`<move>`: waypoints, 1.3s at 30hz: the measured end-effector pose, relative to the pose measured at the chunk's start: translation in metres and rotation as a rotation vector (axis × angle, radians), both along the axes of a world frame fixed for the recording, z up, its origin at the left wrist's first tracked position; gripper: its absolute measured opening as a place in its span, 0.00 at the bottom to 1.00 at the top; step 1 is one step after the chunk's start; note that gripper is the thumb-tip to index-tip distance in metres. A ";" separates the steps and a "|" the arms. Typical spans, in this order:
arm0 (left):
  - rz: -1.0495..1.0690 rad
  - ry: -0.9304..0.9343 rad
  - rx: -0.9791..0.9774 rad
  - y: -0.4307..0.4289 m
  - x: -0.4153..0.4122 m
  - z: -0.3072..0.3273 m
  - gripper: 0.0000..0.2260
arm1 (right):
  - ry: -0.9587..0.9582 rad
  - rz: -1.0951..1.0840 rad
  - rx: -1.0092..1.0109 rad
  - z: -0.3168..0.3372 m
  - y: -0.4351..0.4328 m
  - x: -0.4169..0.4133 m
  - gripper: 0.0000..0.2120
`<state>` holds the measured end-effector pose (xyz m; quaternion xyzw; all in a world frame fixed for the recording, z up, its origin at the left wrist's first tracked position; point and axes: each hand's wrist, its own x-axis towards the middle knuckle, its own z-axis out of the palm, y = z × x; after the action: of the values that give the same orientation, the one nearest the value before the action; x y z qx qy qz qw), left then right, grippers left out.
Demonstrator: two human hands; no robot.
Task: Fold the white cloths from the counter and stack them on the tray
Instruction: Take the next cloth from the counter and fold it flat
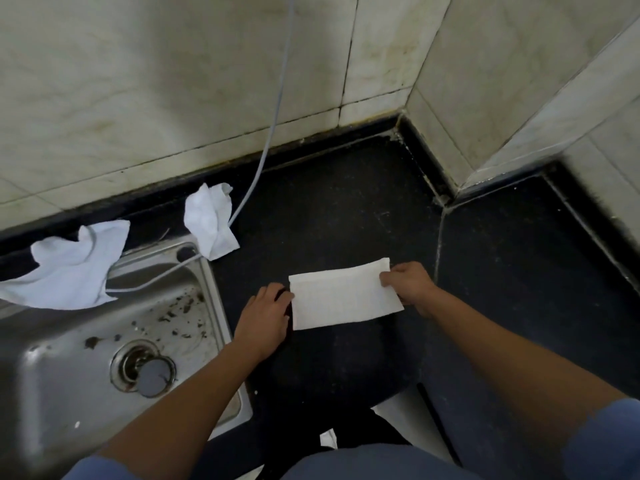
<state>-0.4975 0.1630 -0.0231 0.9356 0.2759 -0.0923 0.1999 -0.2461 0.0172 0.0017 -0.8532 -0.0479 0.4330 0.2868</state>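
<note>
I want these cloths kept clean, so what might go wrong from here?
One crumpled cloth hangs over the rim of the sink, whose basin holds dark debris; it may slip in and get dirty. The other crumpled cloth lies on the grey hose; picking it up may drag the hose. The right hand pinches only one end of the folded cloth; lifting it so may undo the fold.

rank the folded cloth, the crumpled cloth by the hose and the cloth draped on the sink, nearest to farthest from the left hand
1. folded cloth, just right of the left hand
2. crumpled cloth, farther back and left
3. draped cloth, far left over the sink
</note>
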 end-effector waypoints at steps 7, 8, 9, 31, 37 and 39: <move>0.147 -0.031 -0.066 0.012 -0.039 0.011 0.17 | -0.009 0.212 0.084 0.019 0.058 -0.063 0.06; 0.155 -0.026 -0.077 0.012 -0.044 0.012 0.17 | -0.014 0.253 0.074 0.018 0.066 -0.074 0.06; 0.161 -0.021 -0.085 0.012 -0.048 0.013 0.17 | -0.017 0.292 0.059 0.014 0.074 -0.085 0.07; -0.234 0.143 0.051 0.000 0.021 -0.008 0.27 | -0.720 1.248 -0.183 -0.037 0.011 -0.075 0.32; -0.278 0.194 0.081 0.003 0.016 -0.018 0.29 | -0.738 1.281 -0.209 -0.051 0.003 -0.070 0.33; -0.268 0.209 0.079 0.001 0.016 -0.015 0.29 | -0.717 1.332 -0.223 -0.046 0.008 -0.068 0.33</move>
<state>-0.4816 0.1641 -0.0383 0.9565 0.1713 -0.2041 0.1191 -0.3143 0.0248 -0.0440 -0.7564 -0.5985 0.2132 -0.1556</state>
